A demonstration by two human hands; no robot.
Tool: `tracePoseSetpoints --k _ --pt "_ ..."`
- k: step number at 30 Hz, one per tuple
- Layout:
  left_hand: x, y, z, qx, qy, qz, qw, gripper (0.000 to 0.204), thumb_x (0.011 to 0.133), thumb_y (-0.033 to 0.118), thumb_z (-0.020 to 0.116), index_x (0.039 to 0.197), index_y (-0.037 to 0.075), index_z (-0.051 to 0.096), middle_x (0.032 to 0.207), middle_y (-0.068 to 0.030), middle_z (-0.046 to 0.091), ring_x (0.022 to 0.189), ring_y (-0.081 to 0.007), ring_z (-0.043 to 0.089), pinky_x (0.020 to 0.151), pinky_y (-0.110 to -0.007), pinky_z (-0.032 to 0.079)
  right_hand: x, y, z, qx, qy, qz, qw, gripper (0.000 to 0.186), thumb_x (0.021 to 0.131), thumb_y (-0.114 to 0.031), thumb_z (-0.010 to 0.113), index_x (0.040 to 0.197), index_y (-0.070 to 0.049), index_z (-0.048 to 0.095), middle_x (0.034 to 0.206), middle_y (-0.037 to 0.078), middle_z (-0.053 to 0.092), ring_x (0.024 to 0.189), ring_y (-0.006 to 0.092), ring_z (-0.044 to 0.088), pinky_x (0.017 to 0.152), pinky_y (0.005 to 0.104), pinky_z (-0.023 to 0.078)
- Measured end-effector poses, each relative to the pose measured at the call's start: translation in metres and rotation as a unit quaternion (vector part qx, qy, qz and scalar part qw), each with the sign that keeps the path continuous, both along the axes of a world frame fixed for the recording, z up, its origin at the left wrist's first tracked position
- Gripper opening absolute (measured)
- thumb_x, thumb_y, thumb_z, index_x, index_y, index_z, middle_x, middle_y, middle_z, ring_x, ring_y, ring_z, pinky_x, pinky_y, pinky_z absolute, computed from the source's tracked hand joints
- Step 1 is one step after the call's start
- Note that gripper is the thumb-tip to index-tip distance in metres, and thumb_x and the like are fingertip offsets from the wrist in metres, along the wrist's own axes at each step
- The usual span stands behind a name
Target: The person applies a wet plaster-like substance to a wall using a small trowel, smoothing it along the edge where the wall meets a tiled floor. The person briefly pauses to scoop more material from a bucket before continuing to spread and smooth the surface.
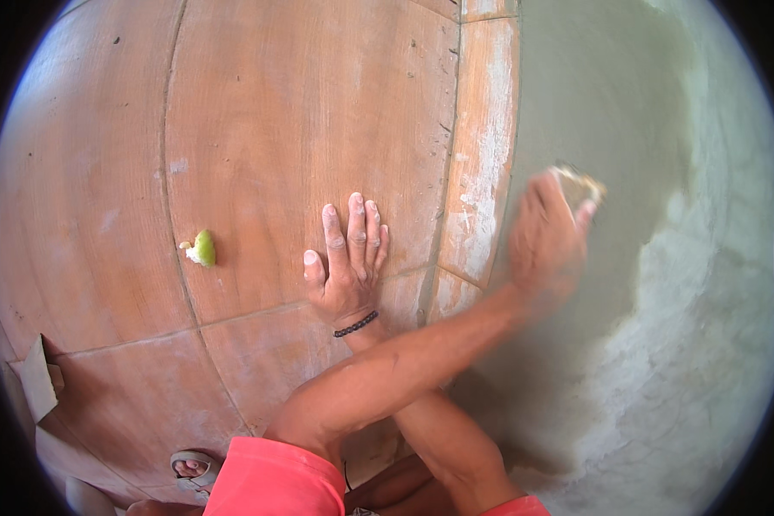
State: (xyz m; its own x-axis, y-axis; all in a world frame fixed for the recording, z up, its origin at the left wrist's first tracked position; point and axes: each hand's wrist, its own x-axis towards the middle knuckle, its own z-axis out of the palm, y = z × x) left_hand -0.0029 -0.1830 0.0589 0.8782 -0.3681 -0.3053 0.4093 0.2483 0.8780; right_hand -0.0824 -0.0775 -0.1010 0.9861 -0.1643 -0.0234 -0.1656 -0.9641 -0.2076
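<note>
My left hand (546, 228), motion-blurred, reaches across to the right and grips a tan pad (592, 185), perhaps a sponge, on smooth grey cement (611, 103). My right hand (348, 258), a dark beaded bracelet at its wrist, lies palm down with fingers apart on wood-patterned tile (249, 129), left of a whitish-smeared tile strip (477, 129) that borders the cement. My forearms cross, the left one on top. A broken piece of green fruit (202, 248) with pale flesh lies on the tile to the left of my right hand.
A bent piece of cardboard or similar material (39, 378) lies at the lower left. A foot in a grey sandal (191, 467) is at the bottom edge. Along the right, a paler, mottled grey surface (705, 284) adjoins the darker cement.
</note>
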Motion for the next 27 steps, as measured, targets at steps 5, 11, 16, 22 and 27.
tracePoseSetpoints --k 5,11,16,22,27 --pt "-0.012 0.015 -0.003 -0.038 -0.023 0.05 0.998 0.047 0.094 0.022 0.06 0.124 -0.005 0.036 0.112 -0.028 0.053 0.103 -0.0428 0.058 0.088 -0.048 0.047 -0.003 -0.006 0.0 -0.01 0.002 -0.005 1.0 0.059 0.093 -0.036 0.048 0.147 -0.011 0.042 0.156 0.021 0.028 0.144 0.041 0.025 0.114 0.0584 0.016" --pt "0.074 -0.009 -0.042 0.078 0.044 -0.02 0.996 0.046 0.095 0.021 0.059 0.121 -0.007 0.034 0.104 -0.0249 0.055 0.094 -0.0399 0.06 0.084 -0.049 0.048 0.002 0.002 0.008 0.007 0.016 -0.001 1.0 0.059 0.093 -0.036 0.049 0.146 -0.012 0.043 0.156 0.021 0.028 0.143 0.0402 0.025 0.114 0.0583 0.017" --pt "-0.014 0.002 0.031 -0.039 -0.177 0.036 0.983 0.049 0.093 0.022 0.062 0.123 -0.007 0.036 0.109 -0.0273 0.055 0.1 -0.0414 0.06 0.086 -0.048 0.048 -0.002 -0.007 0.003 -0.006 -0.005 -0.014 1.0 0.06 0.093 -0.037 0.049 0.147 -0.012 0.041 0.156 0.021 0.028 0.143 0.0406 0.026 0.114 0.0591 0.017" --pt "0.094 -0.009 -0.049 0.065 -0.015 0.068 0.995 0.044 0.094 0.023 0.061 0.116 -0.007 0.037 0.098 -0.0268 0.057 0.092 -0.0402 0.063 0.078 -0.046 0.051 0.003 -0.001 0.018 0.0 0.035 0.005 0.999 0.062 0.093 -0.039 0.049 0.148 -0.013 0.039 0.157 0.021 0.026 0.143 0.0407 0.026 0.114 0.0595 0.018" --pt "0.078 -0.012 0.002 0.068 -0.066 -0.002 0.996 0.043 0.094 0.021 0.061 0.116 -0.007 0.037 0.101 -0.0264 0.057 0.093 -0.0384 0.064 0.08 -0.046 0.051 0.002 0.001 0.01 0.002 0.03 0.0 1.0 0.061 0.093 -0.037 0.05 0.148 -0.013 0.039 0.157 0.021 0.025 0.144 0.0406 0.025 0.115 0.0587 0.017"
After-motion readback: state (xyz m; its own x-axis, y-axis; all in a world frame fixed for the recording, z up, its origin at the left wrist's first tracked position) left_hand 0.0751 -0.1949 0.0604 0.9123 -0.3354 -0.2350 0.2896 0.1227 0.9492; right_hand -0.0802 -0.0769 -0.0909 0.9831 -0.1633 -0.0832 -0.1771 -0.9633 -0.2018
